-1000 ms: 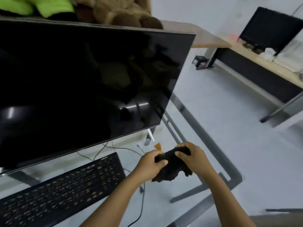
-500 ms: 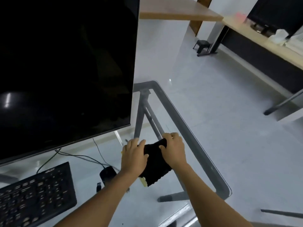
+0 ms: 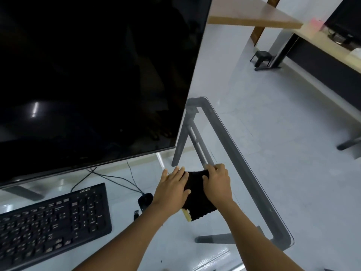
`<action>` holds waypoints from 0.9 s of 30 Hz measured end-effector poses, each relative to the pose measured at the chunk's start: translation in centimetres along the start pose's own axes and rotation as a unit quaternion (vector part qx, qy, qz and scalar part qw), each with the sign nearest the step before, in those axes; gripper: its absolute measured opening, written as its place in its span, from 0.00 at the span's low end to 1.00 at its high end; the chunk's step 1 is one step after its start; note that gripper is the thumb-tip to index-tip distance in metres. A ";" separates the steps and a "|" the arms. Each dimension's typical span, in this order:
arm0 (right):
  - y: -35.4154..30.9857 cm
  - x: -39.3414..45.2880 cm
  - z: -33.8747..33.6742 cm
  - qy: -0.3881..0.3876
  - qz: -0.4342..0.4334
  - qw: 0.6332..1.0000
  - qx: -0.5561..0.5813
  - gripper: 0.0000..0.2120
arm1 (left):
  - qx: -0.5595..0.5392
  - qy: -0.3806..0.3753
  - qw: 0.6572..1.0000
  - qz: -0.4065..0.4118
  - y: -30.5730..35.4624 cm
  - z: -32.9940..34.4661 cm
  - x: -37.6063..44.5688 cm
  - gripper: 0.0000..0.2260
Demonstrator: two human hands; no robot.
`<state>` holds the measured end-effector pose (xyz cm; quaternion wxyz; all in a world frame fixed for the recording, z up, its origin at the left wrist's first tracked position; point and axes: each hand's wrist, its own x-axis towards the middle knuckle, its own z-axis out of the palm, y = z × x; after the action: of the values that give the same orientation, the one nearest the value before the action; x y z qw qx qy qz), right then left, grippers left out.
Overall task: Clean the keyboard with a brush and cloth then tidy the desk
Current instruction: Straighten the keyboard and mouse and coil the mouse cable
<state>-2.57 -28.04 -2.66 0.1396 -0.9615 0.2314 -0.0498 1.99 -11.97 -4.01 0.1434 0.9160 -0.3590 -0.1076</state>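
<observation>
My left hand [image 3: 172, 189] lay flat on the folded black knitted cloth [image 3: 197, 196] right of the black keyboard [image 3: 52, 220]; my right hand [image 3: 216, 182] pinched its far edge. Pressing carelessly could have slid it off the glass table [image 3: 254, 169].

A pale grey tiled floor [image 3: 273, 133] filled the right half of the view and showed through the glass tabletop [image 3: 244, 159], whose rounded edge ran over a grey metal frame [image 3: 183, 133]. A large dark monitor [image 3: 88, 75] stood on it at the left, its switched-off screen carrying one small streak of reflected light. Beyond, a wooden desk top [image 3: 254, 14] projected from the upper edge, supported by a grey metal leg [image 3: 279, 47]. A small black stool [image 3: 261, 57] stood on the floor beside that leg. Along the right ran another light-wood desk [image 3: 322, 45] with a dark front panel, bearing a second dark screen [image 3: 347, 18].
</observation>
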 end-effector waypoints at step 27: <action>-29.1 -14.6 8.2 -0.078 -0.067 0.992 0.072 0.18 | -0.126 0.167 0.895 -0.394 -30.1 -8.1 -36.1 0.28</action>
<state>-1.64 5.52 -2.43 0.2228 -0.9632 0.1505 -0.0004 -2.68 35.46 -3.29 0.2617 0.9610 0.0774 -0.0449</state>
